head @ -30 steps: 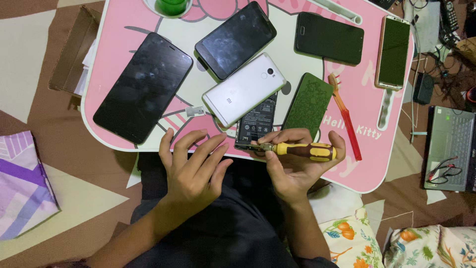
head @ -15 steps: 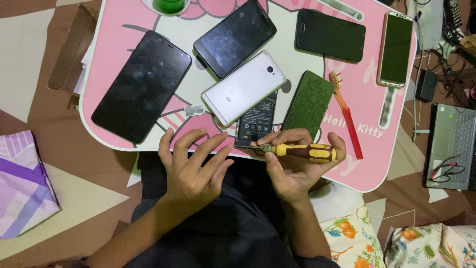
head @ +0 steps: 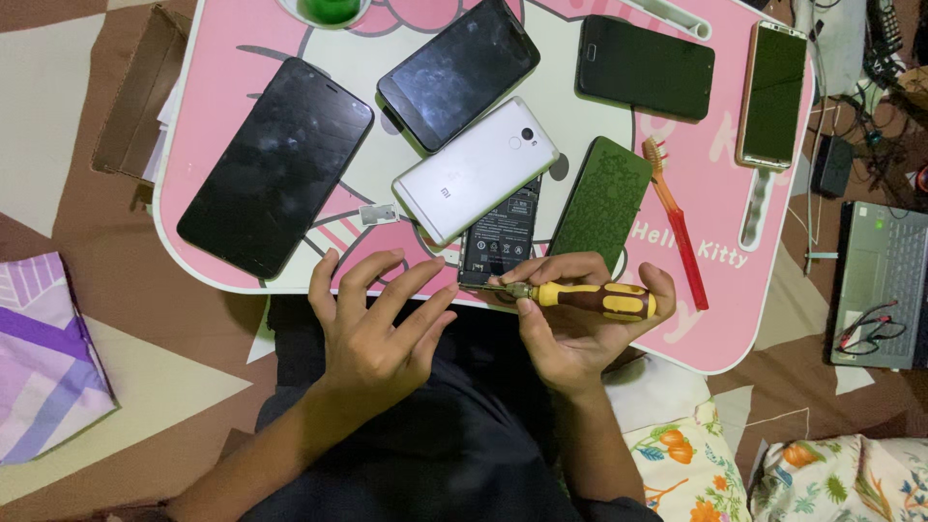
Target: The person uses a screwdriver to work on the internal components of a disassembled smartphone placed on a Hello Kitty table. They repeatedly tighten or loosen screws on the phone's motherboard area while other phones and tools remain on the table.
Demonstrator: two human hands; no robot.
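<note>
Right hand (head: 580,324) curled around yellow-and-black screwdriver (head: 592,299), handle lying across palm, thumb and fingers closed on it, shaft tip pointing left toward lower edge of opened phone with exposed battery (head: 501,240). Left hand (head: 372,324) empty, fingers spread wide and raised, hovering just off near edge of pink lap table (head: 710,208), fingertips close to opened phone's bottom edge, contact not clear. Opened phone lying flat at near middle of table, partly under silver phone back (head: 476,170) resting tilted on top of it. Green textured phone cover (head: 601,201) just right of opened phone, near right hand's fingers. Red-handled toothbrush (head: 677,222) angled beside cover. Large black phone (head: 276,165) face up at left of table, another dark phone (head: 457,73) above silver one, black phone (head: 646,67) at far centre, gold-edged phone (head: 771,93) upright at far right. Green cup (head: 328,10) at top edge, cut off. Laptop (head: 882,285) on floor at right, cables nearby. Purple patterned cloth (head: 43,353) at left, floral fabric (head: 773,474) at lower right.
</note>
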